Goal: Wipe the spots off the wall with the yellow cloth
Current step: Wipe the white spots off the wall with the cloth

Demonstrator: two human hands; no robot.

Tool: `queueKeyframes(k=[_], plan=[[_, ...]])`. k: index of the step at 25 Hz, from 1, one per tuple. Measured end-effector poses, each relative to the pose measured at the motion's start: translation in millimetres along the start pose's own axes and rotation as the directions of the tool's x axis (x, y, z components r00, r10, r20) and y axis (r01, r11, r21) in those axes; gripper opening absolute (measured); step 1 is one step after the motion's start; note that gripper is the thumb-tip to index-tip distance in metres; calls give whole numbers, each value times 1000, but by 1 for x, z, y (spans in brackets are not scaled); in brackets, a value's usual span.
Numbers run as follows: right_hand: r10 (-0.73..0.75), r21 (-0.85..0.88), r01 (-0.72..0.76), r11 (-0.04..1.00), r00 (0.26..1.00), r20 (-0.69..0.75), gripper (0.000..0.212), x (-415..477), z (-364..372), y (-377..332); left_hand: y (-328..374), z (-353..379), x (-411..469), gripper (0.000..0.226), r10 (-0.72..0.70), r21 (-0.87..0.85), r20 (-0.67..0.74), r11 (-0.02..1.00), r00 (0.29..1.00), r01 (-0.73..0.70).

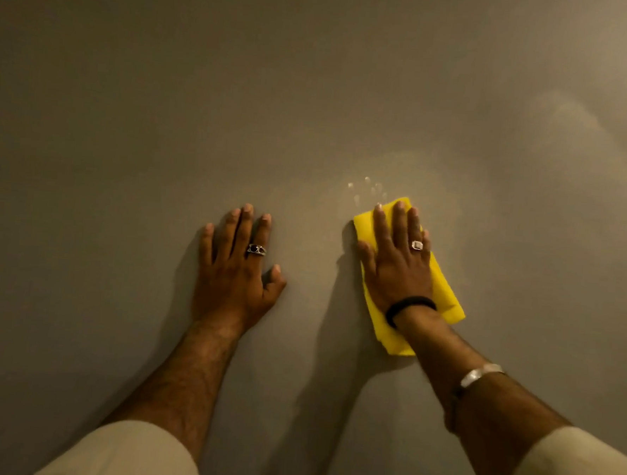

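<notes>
Here, right hand (pixel 394 264) grip flat, splayed on yellow cloth (pixel 444 293), left hand (pixel 235 269) flat on wall (pixel 166 99)

Folded yellow cloth (pixel 444 293) flat below pale spots (pixel 367 189)

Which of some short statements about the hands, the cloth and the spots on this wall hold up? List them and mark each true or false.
1. The right hand lies flat on the yellow cloth. True.
2. The left hand holds a second cloth. False: it rests bare on the wall.
3. The spots sit just above the cloth's top edge. True.
4. The cloth fully covers the spots. False: they show uncovered beyond the fingertips.
5. Only the right hand wears a ring. False: each hand has one.
</notes>
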State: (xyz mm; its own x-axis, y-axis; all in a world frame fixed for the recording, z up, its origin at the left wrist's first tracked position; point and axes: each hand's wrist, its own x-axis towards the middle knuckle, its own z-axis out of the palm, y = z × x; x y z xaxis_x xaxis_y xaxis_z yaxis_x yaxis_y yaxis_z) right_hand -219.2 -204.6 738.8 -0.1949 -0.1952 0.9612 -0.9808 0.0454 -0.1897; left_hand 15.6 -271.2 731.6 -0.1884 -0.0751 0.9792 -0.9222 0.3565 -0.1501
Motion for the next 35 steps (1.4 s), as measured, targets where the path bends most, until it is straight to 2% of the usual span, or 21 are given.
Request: queueKeyframes(k=[5, 8, 9, 12, 13, 15, 16, 17, 18, 19, 21, 22, 24, 25, 26, 28, 30, 31, 33, 34, 35], plan=[[-407, -133, 408, 903, 913, 42, 62, -40, 16, -4, -3, 1, -1, 76, 17, -7, -13, 1000, 1000, -17], [0, -17, 0, 1000, 1000, -8, 64, 2, 0, -3, -1, 1, -1, 76, 6, -20, -12, 1000, 1000, -6], [21, -12, -21, 1000, 1000, -1, 64, 5, 0, -13, -1, 0, 0, 76, 8, -27, -6, 1000, 1000, -8], [-472, -165, 475, 865, 880, 59, 61, -29, 17, -15, -2, -3, -2, 76, 19, -32, -3, 999, 1000, -20], [-528, -179, 533, 827, 846, 82, 61, -30, 15, 1, -2, -3, -3, 76, 17, -38, -5, 999, 1000, -17], [-213, -101, 211, 972, 977, -13, 62, -7, 4, 24, -2, -3, -3, 76, 10, -46, -4, 999, 1000, -10], [44, -16, -44, 999, 998, -42, 63, 1, -1, 24, -1, -4, -2, 76, 8, -44, -5, 999, 1000, -9], [138, 4, -138, 990, 990, -36, 63, 2, -2, 16, -1, -4, -2, 76, 9, -41, -5, 999, 1000, -9], [55, -32, -56, 998, 998, -40, 62, -4, 2, 7, -2, -4, -2, 76, 12, -41, -4, 999, 1000, -12], [-180, -101, 178, 979, 984, -16, 61, -19, 12, 0, -2, -4, -2, 76, 14, -43, -6, 999, 1000, -15], [-558, -207, 563, 800, 825, 85, 61, -29, 13, 15, -2, -5, -2, 76, 12, -43, -15, 999, 1000, -12], [-535, -200, 539, 818, 841, 78, 61, -16, 5, 26, -2, -5, -2, 76, 10, -45, -17, 999, 1000, -11], [-51, -55, 50, 997, 998, -30, 63, 20, -11, 35, 0, -5, -2, 75, 7, -46, -15, 999, 1000, -8], [196, 36, -194, 980, 980, -37, 63, 31, -14, 29, 0, -4, -3, 75, 6, -42, -18, 999, 1000, -7], [274, 67, -271, 960, 961, -30, 64, 35, -12, 19, -1, -4, -2, 75, 5, -39, -20, 999, 1000, -5], [-54, -43, 52, 998, 998, -45, 64, 22, 1, -9, -1, -3, -3, 76, 8, -37, -17, 999, 1000, -9], [-474, -169, 476, 863, 879, 56, 63, 14, 3, -1, -2, -3, -2, 76, 11, -32, -24, 999, 1000, -12], [-485, -179, 491, 853, 871, 76, 63, 25, -6, 13, -2, -2, -3, 76, 9, -32, -24, 999, 1000, -10], [-26, -38, 26, 999, 1000, 1, 64, 54, -21, 39, -1, -1, -4, 75, 5, -38, -19, 999, 1000, -6], [244, 48, -244, 969, 970, -10, 64, 62, -26, 44, 0, -1, -4, 75, 1, -39, -25, 999, 1000, -2], [347, 80, -346, 935, 938, -9, 65, 61, -23, 41, 0, -1, -3, 75, -2, -39, -32, 999, 999, 0]])
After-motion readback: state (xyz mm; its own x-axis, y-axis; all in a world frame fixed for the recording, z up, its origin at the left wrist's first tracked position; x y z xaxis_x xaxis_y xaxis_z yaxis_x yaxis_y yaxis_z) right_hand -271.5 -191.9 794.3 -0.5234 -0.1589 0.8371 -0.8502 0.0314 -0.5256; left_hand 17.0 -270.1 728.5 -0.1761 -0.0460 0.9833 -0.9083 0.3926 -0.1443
